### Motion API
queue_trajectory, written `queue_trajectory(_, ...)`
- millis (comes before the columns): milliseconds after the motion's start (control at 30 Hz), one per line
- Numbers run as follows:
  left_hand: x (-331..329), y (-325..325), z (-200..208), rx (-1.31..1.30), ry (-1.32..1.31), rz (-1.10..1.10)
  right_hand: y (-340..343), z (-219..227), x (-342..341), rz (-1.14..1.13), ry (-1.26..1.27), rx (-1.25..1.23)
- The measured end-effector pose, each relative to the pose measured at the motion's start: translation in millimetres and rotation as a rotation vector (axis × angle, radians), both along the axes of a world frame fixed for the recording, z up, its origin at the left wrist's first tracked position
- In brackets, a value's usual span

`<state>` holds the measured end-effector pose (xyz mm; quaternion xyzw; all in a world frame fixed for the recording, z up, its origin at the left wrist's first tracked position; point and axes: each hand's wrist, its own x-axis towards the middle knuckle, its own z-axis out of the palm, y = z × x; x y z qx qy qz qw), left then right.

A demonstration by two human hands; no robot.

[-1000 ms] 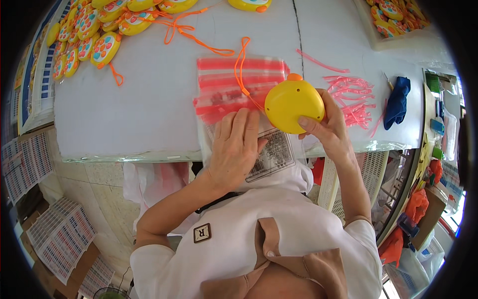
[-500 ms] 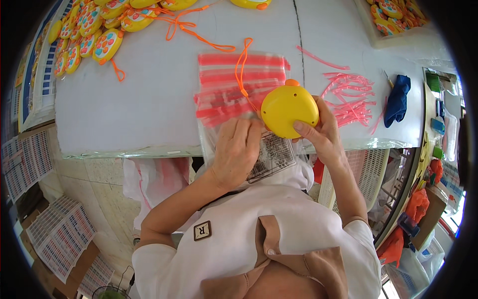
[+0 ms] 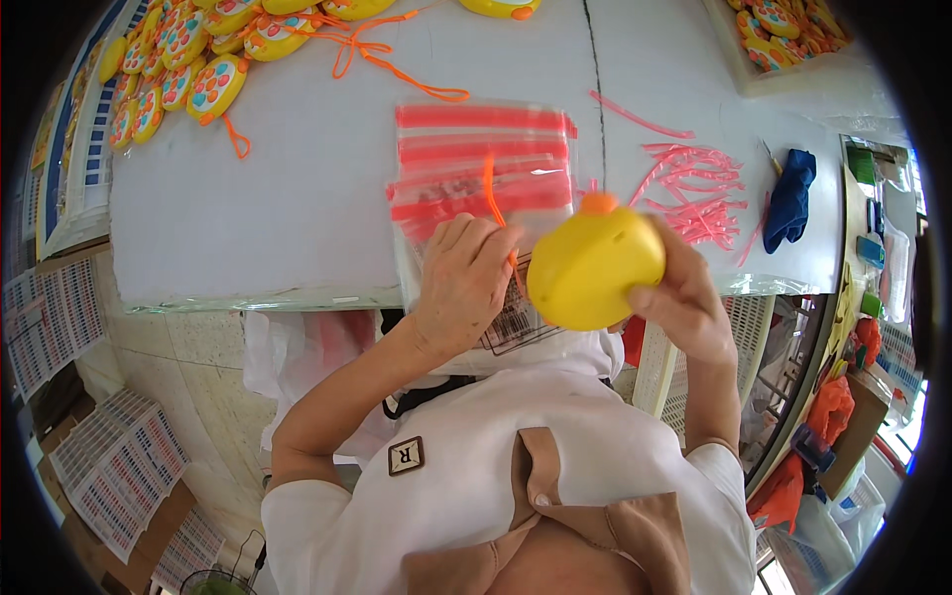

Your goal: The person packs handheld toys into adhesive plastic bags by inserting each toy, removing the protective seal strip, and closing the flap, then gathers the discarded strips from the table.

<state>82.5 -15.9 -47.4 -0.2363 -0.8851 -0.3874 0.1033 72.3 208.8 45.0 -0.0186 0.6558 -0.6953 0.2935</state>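
Above the near edge of the table (image 3: 248,228), you've got the yellow toy (image 3: 593,270) up off the surface, right in front of your body. Your right hand (image 3: 694,302) is clamped on its right side, thumb across the side facing up and the other fingers tucked behind, mostly out of sight; a hold like that probably leaves the rest of the rim free. Over on the left, your left hand (image 3: 464,283) has its fingers bunched together, tips closed on the orange cord (image 3: 490,188), and that pinch likely keeps the loop clear of the toy. The cord stands up over the clear bags (image 3: 484,149), stacked with their pink bands toward the far side and the printed part toward you, perhaps so each is easy to reach. Pink strips (image 3: 699,208) lie to the right, near the blue cloth (image 3: 790,201), seemingly set out of your working space. Far left, there's the heap of finished-looking toys (image 3: 183,50), handily to one side.

Now look at that toy: rounded, smooth, glossy yellow, an orange nub at its far end, the whole body tilted and a little blurred. A small dark mark shows on the plain face turned up. Any decorated side, like the white panels with coloured dots on the heap, is hidden from view.
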Motion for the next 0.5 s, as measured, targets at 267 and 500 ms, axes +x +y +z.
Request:
queue_trajectory(267,4.7,-3.5,20.1,-0.174,0.196,-0.115,-49.8,-12.1,-18.3,0.118,0.528,0.361)
queue_trajectory(500,6.0,-36.1,52.5,0.137,0.119,0.132,-30.1,-18.9,-12.2,0.08,0.338,0.418)
